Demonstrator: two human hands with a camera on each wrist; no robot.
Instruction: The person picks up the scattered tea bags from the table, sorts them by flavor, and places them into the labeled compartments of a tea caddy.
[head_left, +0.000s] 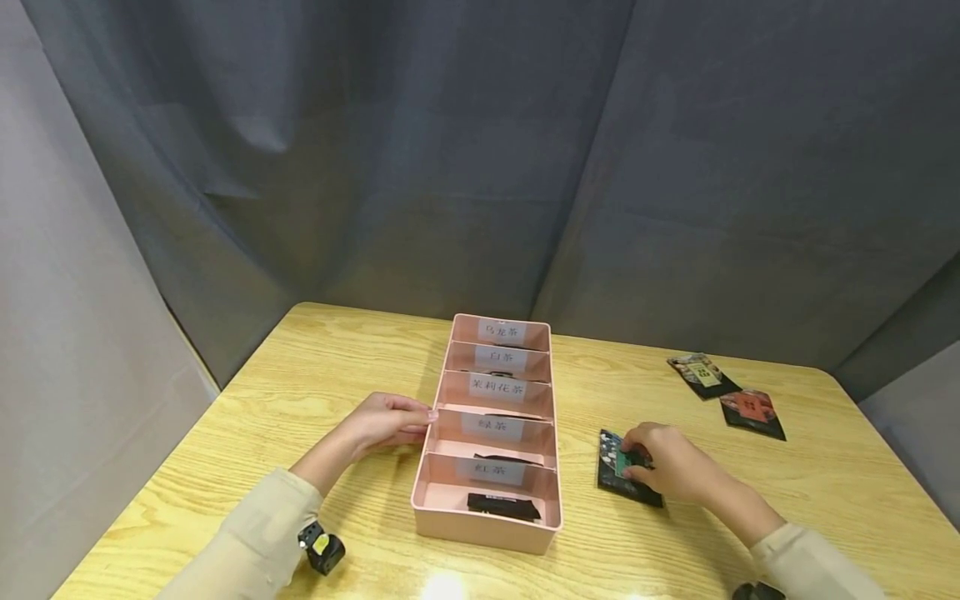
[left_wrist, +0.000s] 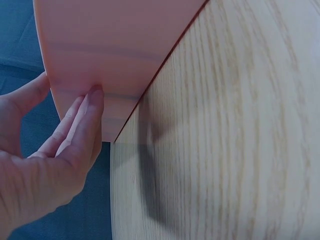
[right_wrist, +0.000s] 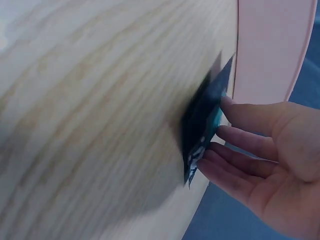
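A long pink divided box [head_left: 487, 533] stands on the table, its several compartments bearing white labels with Chinese tea names. Thin dark packets lie inside, the clearest being a black sachet [head_left: 504, 507] in the nearest compartment. My left hand [head_left: 390, 421] is at the box's left side, thumb at the rim and straight fingers [left_wrist: 94, 100] against the outer wall. To the right of the box, my right hand [head_left: 667, 462] pinches a dark tea sachet [head_left: 609, 477] with a green label, thumb and fingertips [right_wrist: 227, 101] on its printed face. The sachet's dark side faces the table.
Two more sachets lie at the back right: one with a yellow label [head_left: 705, 375], the other with a red label [head_left: 753, 412]. Grey curtains [head_left: 480, 167] hang behind the wooden table [head_left: 337, 350]. A small black device [head_left: 322, 547] is at the left sleeve.
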